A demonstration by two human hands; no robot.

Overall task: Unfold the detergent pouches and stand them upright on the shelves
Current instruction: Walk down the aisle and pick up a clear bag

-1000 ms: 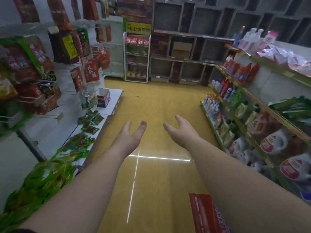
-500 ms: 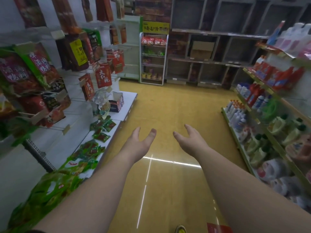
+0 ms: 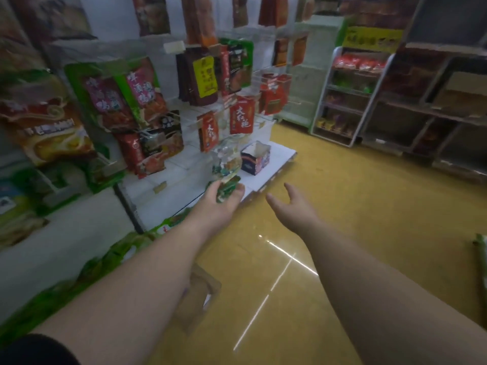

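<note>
No detergent pouch shows plainly in the head view. My left hand (image 3: 220, 204) is stretched forward with straight, spread fingers and holds nothing; it hangs in front of green snack packets (image 3: 226, 189) on the low white shelf (image 3: 274, 164). Whether it touches them I cannot tell. My right hand (image 3: 292, 209) is held out beside it over the yellow floor, fingers relaxed and empty. A green packet edge (image 3: 481, 250) pokes in at the right border; what it is I cannot tell.
A rack of hanging snack bags (image 3: 205, 80) fills the left. A small open box (image 3: 255, 159) sits on the white shelf. A wire snack stand (image 3: 350, 96) and dark shelving (image 3: 434, 106) stand at the back. A cardboard piece (image 3: 197, 299) lies on the floor below my left arm.
The view has swung left, so the detergent shelves on the right have left the frame. Both hands stay open and empty, now nearer the snack rack.
</note>
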